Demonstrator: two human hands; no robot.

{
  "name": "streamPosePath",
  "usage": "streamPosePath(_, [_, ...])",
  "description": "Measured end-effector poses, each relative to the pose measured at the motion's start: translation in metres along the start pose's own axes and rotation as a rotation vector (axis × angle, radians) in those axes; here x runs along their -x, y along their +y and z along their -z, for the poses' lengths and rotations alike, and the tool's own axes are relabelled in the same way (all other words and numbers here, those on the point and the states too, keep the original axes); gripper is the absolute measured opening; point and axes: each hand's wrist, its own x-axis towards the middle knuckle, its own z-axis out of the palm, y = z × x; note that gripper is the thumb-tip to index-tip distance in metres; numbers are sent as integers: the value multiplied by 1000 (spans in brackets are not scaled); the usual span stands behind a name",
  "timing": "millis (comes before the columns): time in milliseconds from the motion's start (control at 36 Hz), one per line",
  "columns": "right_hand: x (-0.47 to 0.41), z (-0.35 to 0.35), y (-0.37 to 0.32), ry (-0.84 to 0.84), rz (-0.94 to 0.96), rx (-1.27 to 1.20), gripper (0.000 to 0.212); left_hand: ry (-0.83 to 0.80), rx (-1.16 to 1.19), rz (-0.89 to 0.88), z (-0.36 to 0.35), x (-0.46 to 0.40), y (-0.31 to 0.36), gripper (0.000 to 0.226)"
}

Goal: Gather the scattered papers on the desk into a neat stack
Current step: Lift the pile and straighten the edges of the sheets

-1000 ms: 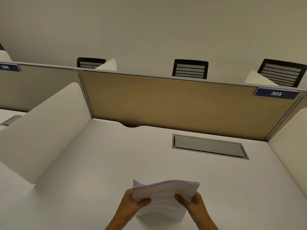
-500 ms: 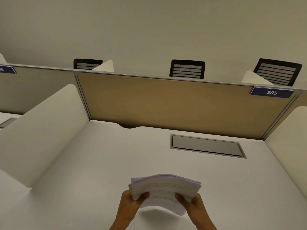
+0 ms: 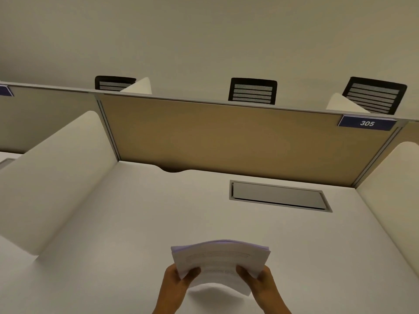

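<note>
Squared up since a second ago, when one corner stuck out, the papers bow above the bare desk, left hand and right hand pinching their sides, probably to even the edges.

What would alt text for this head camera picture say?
Two bare hands, left hand and right hand, hold a bowed stack of papers above a white desk. Behind stand a tan partition labelled 305 and black chairs.

White papers, tan partition
</note>
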Motion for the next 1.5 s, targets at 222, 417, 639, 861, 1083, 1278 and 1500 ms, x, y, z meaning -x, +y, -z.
streamPosePath(222, [1, -3, 23, -5, -129, 72, 25, -8, -59, 75, -12, 6, -23, 23])
streamPosePath(417, [0, 7, 14, 11, -63, 77, 23, 28, -30, -17, -14, 7, -11, 34])
streamPosePath(639, [8, 4, 38, -8, -147, 198, 30, -1, -96, 112, -24, 6, -27, 34])
streamPosePath(861, [-6, 13, 25, 16, -121, 452, 24, -85, -72, 107, -8, -11, -17, 28])
streamPosePath(1083, [-21, 43, -46, -189, -45, 729, 18, -95, 79, 56, 31, -54, 60, 54])
streamPosePath(1278, [-26, 48, -94, -338, 83, 1248, 27, -214, -757, -573, 39, -76, 107, 64])
streamPosePath(1500, [-21, 40, -102, -392, 172, 1414, 30, -482, -282, -115, 6, -39, 99, 16])
